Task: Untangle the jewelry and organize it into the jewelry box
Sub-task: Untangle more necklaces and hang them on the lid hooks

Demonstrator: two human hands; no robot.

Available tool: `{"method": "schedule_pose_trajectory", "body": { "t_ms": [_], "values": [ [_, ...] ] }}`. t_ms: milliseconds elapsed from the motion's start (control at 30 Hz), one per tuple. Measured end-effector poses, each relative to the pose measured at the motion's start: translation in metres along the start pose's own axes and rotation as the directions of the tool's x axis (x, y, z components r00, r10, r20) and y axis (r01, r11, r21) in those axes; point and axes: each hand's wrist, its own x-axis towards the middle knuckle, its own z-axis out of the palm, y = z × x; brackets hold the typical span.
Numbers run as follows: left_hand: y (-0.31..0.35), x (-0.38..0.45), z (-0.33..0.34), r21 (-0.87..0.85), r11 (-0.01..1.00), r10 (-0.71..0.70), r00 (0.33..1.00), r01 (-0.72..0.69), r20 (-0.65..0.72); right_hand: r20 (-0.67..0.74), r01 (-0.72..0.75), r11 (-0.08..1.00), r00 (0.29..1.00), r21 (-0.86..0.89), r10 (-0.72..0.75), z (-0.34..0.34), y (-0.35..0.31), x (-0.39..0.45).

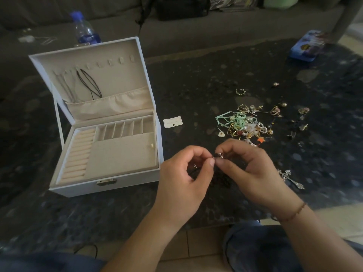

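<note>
1. Left hand (184, 173) and right hand (249, 169) each keep a pinching grip on a small clasp (218, 155), held above the tabletop (196, 75) to work it free.
2. The jewelry box (102, 185) stands open at left, ready; the tangled pile (245, 126) waits beyond the hands.

Both hands (220, 169) pinch a small clasp (217, 155).

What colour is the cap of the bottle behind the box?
Blue cap, seen in the head view.
</note>
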Motion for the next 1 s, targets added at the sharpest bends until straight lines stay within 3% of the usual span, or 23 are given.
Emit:
{"method": "schedule_pose_trajectory", "body": {
  "t_ms": [233, 367, 500, 667, 1000],
  "values": [
    [0.002, 0.001, -0.002, 0.005, 1.000, 0.014, 0.997, -0.013, -0.078, 0.103, -0.075, 0.984, 0.993, 0.159, 0.059, 0.002, 0.005, -0.001],
    [0.003, 0.001, -0.001, -0.003, 1.000, 0.001, 0.996, -0.001, -0.090, 0.101, 0.006, 0.979, 0.995, 0.202, -0.027, 0.000, 0.005, 0.000],
    [0.003, 0.001, -0.001, -0.027, 0.999, -0.019, 0.996, 0.017, -0.085, -0.013, 0.121, 0.983, 0.993, 0.139, -0.121, -0.004, 0.001, -0.001],
    [0.008, 0.000, -0.003, -0.067, 0.998, -0.015, 0.999, 0.012, -0.040, -0.164, 0.124, 0.984, 0.981, 0.129, -0.103, -0.001, 0.000, 0.000],
    [0.011, -0.003, -0.002, -0.253, 0.949, -0.155, 0.977, 0.189, 0.148, -0.112, 0.029, 0.962, 0.994, 0.271, 0.002, 0.000, 0.002, 0.000]
  ]
}}
